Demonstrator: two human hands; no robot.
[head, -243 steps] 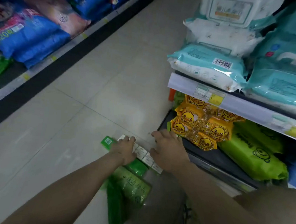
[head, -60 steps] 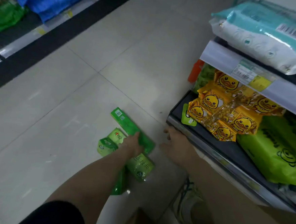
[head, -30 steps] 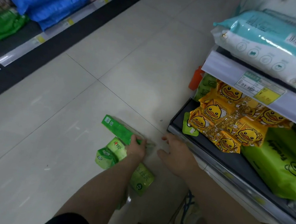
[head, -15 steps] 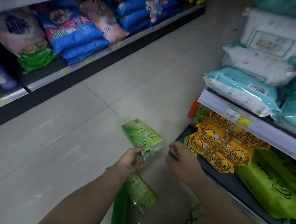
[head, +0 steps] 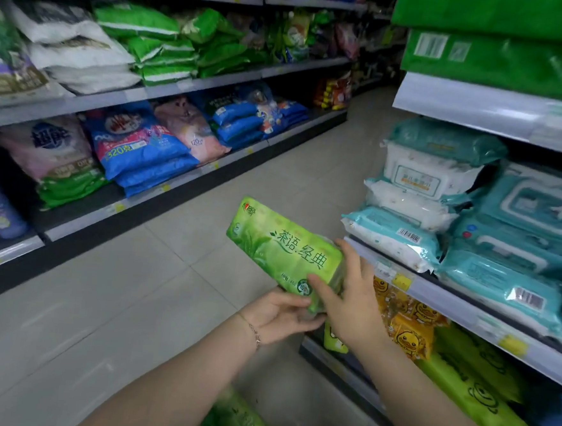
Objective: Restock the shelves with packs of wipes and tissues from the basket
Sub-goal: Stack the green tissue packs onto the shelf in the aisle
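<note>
A light green tissue pack (head: 280, 249) with dark printed characters is held up in the aisle, tilted, at about the height of the right-hand middle shelf. My left hand (head: 279, 314) grips its near lower end from underneath. My right hand (head: 350, 297) clasps the same end from the right side. Another green pack (head: 238, 419) lies on the floor below my left forearm, partly hidden. No basket is in view.
On the right, a shelf edge (head: 440, 290) carries teal and white wipes packs (head: 401, 234). Below it sit yellow duck packs (head: 408, 325) and bright green packs (head: 473, 392). Across the tiled aisle floor (head: 99, 316), left-hand shelves hold blue bags (head: 144, 150) and green packs (head: 164, 48).
The green pack has come up off the floor to shelf height. My right hand, free before, now grips it too. The view has tilted upward along the aisle.
</note>
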